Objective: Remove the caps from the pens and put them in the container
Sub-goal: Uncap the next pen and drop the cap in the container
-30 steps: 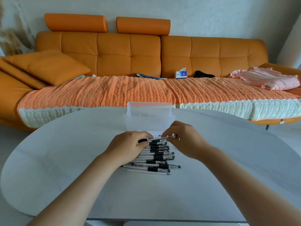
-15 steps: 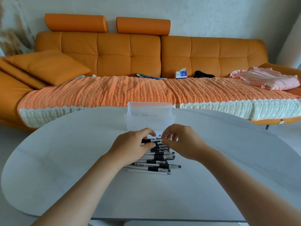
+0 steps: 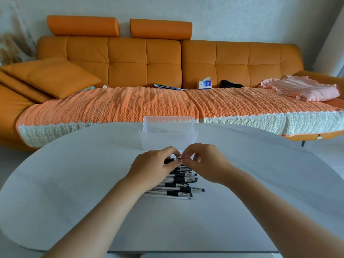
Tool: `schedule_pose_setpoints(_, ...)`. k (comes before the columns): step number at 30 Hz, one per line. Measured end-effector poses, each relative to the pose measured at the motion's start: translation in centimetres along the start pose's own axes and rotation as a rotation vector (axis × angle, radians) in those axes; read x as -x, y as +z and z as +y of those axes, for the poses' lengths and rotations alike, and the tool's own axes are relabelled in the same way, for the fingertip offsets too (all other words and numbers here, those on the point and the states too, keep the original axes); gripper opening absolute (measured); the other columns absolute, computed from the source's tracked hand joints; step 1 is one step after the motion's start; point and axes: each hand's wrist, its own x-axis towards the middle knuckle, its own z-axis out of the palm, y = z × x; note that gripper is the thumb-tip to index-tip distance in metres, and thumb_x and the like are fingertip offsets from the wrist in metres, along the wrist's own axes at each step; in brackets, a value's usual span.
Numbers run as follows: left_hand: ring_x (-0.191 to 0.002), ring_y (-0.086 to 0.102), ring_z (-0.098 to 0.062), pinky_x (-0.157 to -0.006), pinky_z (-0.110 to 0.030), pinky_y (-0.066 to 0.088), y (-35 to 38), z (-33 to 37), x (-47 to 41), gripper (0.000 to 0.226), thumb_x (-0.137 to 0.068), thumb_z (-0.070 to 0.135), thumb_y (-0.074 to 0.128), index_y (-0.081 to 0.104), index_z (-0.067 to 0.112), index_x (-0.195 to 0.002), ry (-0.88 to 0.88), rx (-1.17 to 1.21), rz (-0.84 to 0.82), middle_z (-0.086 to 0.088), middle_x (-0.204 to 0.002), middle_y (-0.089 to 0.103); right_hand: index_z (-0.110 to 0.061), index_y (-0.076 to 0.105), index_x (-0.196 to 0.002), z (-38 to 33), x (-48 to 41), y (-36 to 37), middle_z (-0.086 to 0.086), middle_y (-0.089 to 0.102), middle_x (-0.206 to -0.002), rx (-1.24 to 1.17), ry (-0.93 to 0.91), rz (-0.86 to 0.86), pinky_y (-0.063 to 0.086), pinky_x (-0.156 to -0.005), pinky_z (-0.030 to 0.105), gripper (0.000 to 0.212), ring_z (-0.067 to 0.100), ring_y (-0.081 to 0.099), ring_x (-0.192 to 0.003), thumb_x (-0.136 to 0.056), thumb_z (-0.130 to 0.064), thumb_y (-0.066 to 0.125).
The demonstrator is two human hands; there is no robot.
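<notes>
1. The left hand (image 3: 156, 168) lies over the far end of the pens (image 3: 178, 185); its grip is closed round one pen (image 3: 172, 160), thumb below and forefinger above the black part.
2. The right hand (image 3: 206, 162) meets it from the other side; its grip pinches the same pen's right end between thumb and forefinger, the other fingers curled above; the two hands' fingertips almost touch.
3. The held pen lies crosswise, just above the pile and just in front of the container (image 3: 167, 133); the pinched end is too small to tell whether its cap is on or off.
4. The pens lie side by side in a loose stack on the counter (image 3: 74, 183), white barrels with black grips, tips to the right; the left hand hides their left ends.
5. The container is clear plastic, upright, at the counter's far edge, straight beyond the hands; what is in it cannot be made out.
6. Behind the counter stands an orange sofa (image 3: 204, 58) with a knitted orange throw (image 3: 130, 107) over the seat; a cushion (image 3: 50, 75) leans at its left end; on the seat lie a booklet (image 3: 169, 87), a tissue box (image 3: 204, 84), a black item (image 3: 230, 84) and folded pink cloth (image 3: 305, 88).
</notes>
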Motion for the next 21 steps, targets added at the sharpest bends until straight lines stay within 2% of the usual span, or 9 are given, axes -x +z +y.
schedule_pose_setpoints(3, -0.066, 0.057, -0.002, -0.062, -0.027, 0.050, 0.1, 0.4, -0.2, 0.018, -0.094, 0.053, 0.050, 0.060, 0.040, -0.103, 0.022, -0.009, 0.032, 0.021, -0.083, 0.068, -0.035, 0.070, -0.089, 0.2, 0.2, -0.4, -0.022, 0.065, -0.084, 0.010, -0.004, -0.009, 0.052, -0.064, 0.021, 0.007, 0.009, 0.063, -0.070, -0.090, -0.029, 0.067)
schedule_pose_setpoints(6, -0.067, 0.057, -0.003, -0.060, -0.025, 0.047, 0.4, 0.9, -0.4, 0.011, -0.094, 0.047, 0.054, 0.061, 0.039, -0.098, 0.044, -0.007, 0.051, 0.020, -0.082, 0.068, -0.039, 0.067, -0.087, 0.3, 0.6, -0.8, -0.023, 0.065, -0.084, 0.086, -0.026, -0.019, 0.052, -0.064, 0.023, 0.006, 0.005, 0.061, -0.068, -0.089, -0.033, 0.068)
schedule_pose_setpoints(8, -0.067, 0.056, -0.003, -0.057, -0.022, 0.043, 0.7, 1.4, -0.3, 0.008, -0.094, 0.044, 0.055, 0.062, 0.040, -0.096, 0.049, 0.005, 0.056, 0.020, -0.078, 0.065, -0.036, 0.069, -0.089, 0.4, 0.9, -1.0, -0.023, 0.064, -0.083, 0.124, -0.042, -0.021, 0.050, -0.064, 0.021, 0.004, 0.003, 0.060, -0.069, -0.091, -0.034, 0.066)
schedule_pose_setpoints(12, -0.061, 0.050, 0.001, -0.053, -0.015, 0.028, 1.2, 2.4, -0.3, 0.007, -0.093, 0.040, 0.057, 0.064, 0.039, -0.094, 0.081, 0.024, 0.088, 0.022, -0.065, 0.055, -0.032, 0.072, -0.092, 0.5, 1.6, -1.4, -0.022, 0.062, -0.077, 0.159, -0.011, -0.035, 0.049, -0.066, 0.027, 0.009, 0.001, 0.057, -0.070, -0.094, -0.033, 0.063)
schedule_pose_setpoints(17, -0.061, 0.051, -0.006, -0.051, -0.018, 0.033, 1.9, 3.4, -0.4, 0.005, -0.090, 0.034, 0.061, 0.066, 0.034, -0.090, 0.192, -0.011, 0.168, 0.017, -0.072, 0.061, -0.032, 0.070, -0.081, 0.6, 2.3, -1.8, -0.022, 0.059, -0.064, -0.027, 0.143, -0.049, 0.044, -0.063, 0.026, 0.015, 0.003, 0.052, -0.062, -0.093, -0.027, 0.063)
schedule_pose_setpoints(21, -0.063, 0.055, -0.008, -0.047, -0.021, 0.032, 2.3, 3.8, -0.6, 0.009, -0.089, 0.035, 0.056, 0.064, 0.033, -0.085, 0.288, -0.101, 0.217, 0.013, -0.071, 0.061, -0.022, 0.068, -0.071, 0.6, 2.8, -2.4, -0.004, 0.053, -0.061, -0.228, 0.262, -0.122, 0.042, -0.061, 0.032, 0.024, 0.013, 0.048, -0.056, -0.092, -0.016, 0.060)
